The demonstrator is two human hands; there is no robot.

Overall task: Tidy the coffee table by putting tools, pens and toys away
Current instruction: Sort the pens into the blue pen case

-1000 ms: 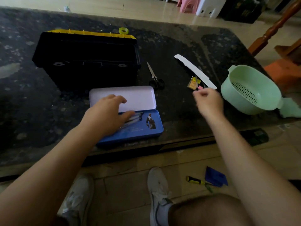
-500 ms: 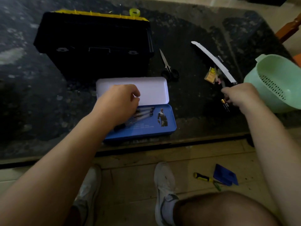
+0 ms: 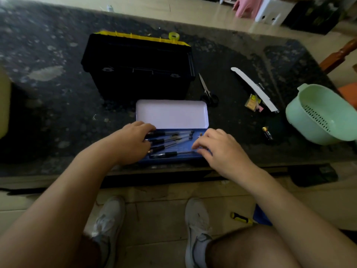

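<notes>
left hand point(image 3: 131, 145): fingers loose, resting on pens point(image 3: 172, 140) at blue pencil case point(image 3: 174, 161) left end | right hand point(image 3: 222, 149): fingers relaxed, fingertips touching pens at its right end

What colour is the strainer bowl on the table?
The strainer bowl is pale green; head view.

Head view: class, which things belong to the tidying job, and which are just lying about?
Job: pens, blue pencil case, scissors, black toolbox.
Lying about: green colander, pink stool.
</notes>
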